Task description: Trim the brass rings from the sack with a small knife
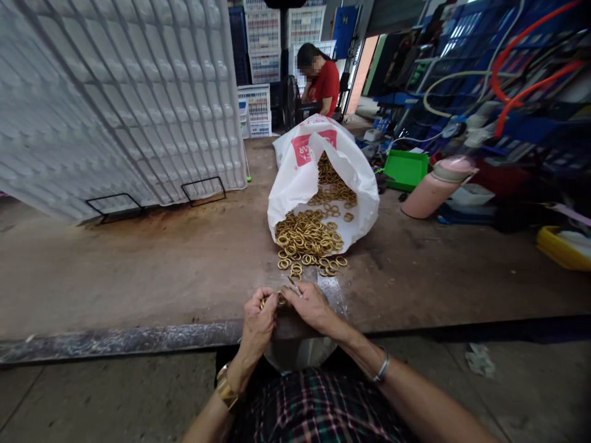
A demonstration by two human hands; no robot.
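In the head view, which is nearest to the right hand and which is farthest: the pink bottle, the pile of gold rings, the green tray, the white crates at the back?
1. Pile of gold rings, just ahead of the right hand, at the bag's mouth.
2. Pink bottle, lying to the right.
3. Green tray, right, just behind the bottle.
4. White crates, far back.

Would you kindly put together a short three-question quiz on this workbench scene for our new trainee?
1. True or false: the white plastic bag lies on its side with brass rings spilling from its mouth.
2. What does the left hand pinch?
3. The green tray sits: A) left of the bag, B) right of the bag, C) inside it.

Key:
1. True.
2. A brass ring, held at the bench edge beside the right hand.
3. B.
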